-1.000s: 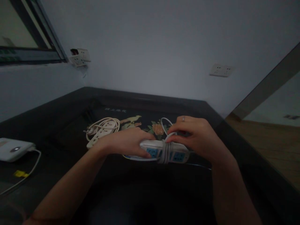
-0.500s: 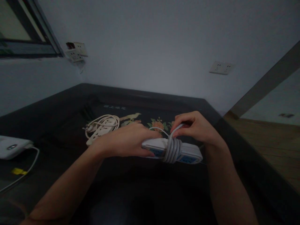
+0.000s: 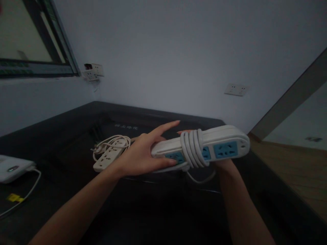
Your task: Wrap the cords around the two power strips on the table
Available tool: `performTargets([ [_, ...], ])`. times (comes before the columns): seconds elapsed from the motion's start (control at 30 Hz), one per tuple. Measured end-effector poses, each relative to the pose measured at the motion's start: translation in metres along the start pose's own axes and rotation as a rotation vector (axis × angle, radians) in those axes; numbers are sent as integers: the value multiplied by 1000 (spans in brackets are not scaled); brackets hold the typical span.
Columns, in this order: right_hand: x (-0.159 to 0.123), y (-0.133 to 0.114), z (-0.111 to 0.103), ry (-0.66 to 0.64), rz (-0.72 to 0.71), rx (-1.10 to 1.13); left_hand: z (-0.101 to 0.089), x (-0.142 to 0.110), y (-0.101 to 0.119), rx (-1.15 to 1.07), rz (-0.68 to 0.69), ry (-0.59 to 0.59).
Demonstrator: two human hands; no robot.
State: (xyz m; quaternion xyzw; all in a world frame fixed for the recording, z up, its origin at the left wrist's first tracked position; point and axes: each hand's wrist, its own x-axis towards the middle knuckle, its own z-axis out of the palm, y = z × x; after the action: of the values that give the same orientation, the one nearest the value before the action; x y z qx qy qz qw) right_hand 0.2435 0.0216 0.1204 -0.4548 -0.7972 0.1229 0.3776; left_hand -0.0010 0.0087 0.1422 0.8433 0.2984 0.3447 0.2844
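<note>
A white power strip (image 3: 219, 136) with blue sockets is held up, tilted with its right end higher. Several turns of its white cord (image 3: 192, 149) wrap round the middle, and a loose loop hangs below. My left hand (image 3: 145, 149) grips the strip's left end, thumb across the front and index finger stretched out above. My right hand (image 3: 224, 165) is behind and under the strip, with most of its fingers hidden; a fingertip shows above the top edge. A second, cream power strip (image 3: 109, 156) lies on the table to the left, its cord coiled on top.
The dark glossy table (image 3: 63, 136) has raised edges against the wall. A white device (image 3: 15, 168) with a cable and yellow tag (image 3: 15, 197) sits at the left. Wall sockets (image 3: 236, 89) are ahead, and others hang loose near the window (image 3: 93, 71).
The wrapped strip has turned and risen on its right side, showing its blue sockets more fully. My right hand has moved from above the cord to behind the strip.
</note>
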Motion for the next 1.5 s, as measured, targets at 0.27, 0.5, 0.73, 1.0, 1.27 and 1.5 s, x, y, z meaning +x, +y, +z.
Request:
performTargets([
  [0.27,3,-4,18,-21,38,187,4,7,-8,-379,-69,150],
  [0.5,11,-6,21,-20,201,-172,-2,15,-29,-572,-231,276],
  [0.73,14,5,11,63,367,411,0,24,-36,-714,-243,390],
  [1.0,13,-2,8,-259,414,626,-12,20,-41,-787,-250,414],
  [1.27,9,-7,1,453,263,327,-26,8,-15,-729,-205,494],
  [1.5,-5,-31,-21,235,-35,-19,-29,-2,-2,-685,-127,567],
])
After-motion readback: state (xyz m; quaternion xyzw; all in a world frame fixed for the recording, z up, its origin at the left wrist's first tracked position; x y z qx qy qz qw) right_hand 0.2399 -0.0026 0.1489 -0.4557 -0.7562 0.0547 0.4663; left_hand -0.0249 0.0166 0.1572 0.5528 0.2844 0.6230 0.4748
